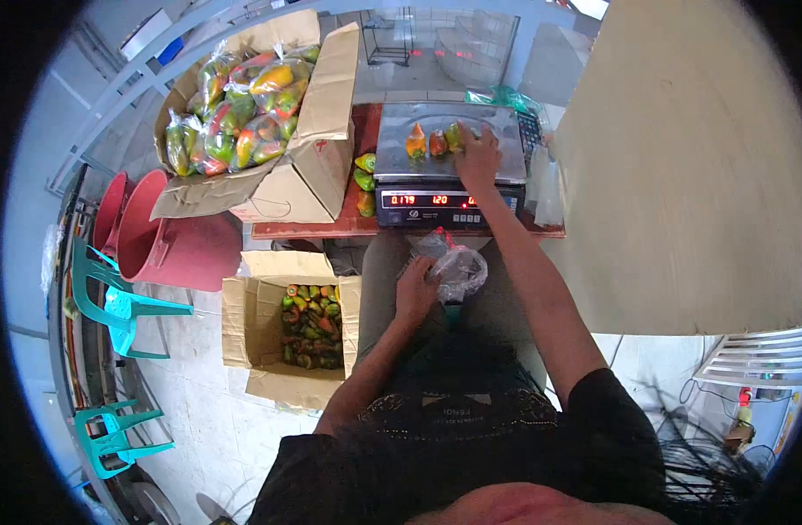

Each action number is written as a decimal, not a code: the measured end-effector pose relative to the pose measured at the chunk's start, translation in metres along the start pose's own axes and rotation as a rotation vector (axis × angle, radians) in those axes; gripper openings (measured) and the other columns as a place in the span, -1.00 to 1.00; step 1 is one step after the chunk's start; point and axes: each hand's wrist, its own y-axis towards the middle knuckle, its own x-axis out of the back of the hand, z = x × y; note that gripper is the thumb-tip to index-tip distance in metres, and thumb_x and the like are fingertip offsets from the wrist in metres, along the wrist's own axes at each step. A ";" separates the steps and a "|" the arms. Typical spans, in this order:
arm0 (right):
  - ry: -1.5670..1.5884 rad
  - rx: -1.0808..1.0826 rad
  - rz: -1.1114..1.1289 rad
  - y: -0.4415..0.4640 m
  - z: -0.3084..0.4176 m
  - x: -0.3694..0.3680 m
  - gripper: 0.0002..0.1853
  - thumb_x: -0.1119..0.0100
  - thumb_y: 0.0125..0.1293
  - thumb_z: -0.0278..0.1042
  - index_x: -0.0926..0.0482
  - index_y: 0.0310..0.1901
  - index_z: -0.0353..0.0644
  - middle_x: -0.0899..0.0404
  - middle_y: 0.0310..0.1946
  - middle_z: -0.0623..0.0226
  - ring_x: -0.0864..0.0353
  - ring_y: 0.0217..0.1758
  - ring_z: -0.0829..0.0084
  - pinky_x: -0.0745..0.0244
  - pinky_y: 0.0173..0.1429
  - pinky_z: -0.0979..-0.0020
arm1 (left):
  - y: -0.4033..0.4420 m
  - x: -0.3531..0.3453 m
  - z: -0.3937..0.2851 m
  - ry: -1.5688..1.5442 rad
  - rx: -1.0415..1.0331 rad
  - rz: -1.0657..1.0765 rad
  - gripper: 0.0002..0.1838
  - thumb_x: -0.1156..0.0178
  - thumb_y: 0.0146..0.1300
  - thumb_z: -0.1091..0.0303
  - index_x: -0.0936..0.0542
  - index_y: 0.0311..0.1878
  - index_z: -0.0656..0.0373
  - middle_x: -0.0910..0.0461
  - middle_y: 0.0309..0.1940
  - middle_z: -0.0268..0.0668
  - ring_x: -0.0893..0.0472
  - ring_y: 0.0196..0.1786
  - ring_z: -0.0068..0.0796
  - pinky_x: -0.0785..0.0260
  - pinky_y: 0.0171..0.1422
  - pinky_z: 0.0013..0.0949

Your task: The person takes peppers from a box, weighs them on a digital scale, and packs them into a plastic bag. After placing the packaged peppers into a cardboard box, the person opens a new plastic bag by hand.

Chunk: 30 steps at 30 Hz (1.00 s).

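Pale floor tiles (191, 389) spread around a reddish tabletop (278, 230), with teal chairs (121, 302) and red bins (191, 254) off to the left. On the tabletop stands a digital scale (392, 166), its red display (402, 200) reading 0.179 and 1.20, the third figure partly covered by the person's wrist. Three peppers lie in a row across the metal pan. Leftmost is an orange pepper (416, 141), its long axis running away from the person, narrower end pointing to the far edge and broader, greenish end toward the display. Beside it, a red pepper (437, 143) lies roughly parallel. At the right of the row, a green pepper (454, 138) also seems to lie near-to-far, though fingers hide part of it. Of the hands, the right hand (478, 157) reaches over the pan with fingers curled down at that green pepper; whether they grip it, I cannot tell. Over the lap, the left hand (416, 287) is partly closed, pinching the edge of a clear plastic bag (462, 276) whose round mouth gapes upward. More peppers (364, 180) line the scale's left side, near a carton (318, 179) heaped with bagged peppers (248, 114); a lower box (241, 328) holds loose ones.
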 end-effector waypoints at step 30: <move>-0.220 0.306 0.133 0.019 -0.031 -0.001 -0.39 -0.37 0.05 -0.02 -0.48 0.19 0.19 -0.50 -0.01 0.30 -0.46 0.07 0.20 -0.49 -0.01 0.05 | 0.002 0.005 -0.010 0.036 0.068 0.100 -0.71 -0.26 0.11 0.44 -0.51 -0.08 0.20 -0.54 -0.12 -0.11 -0.58 -0.05 -0.01 -0.43 0.00 -0.12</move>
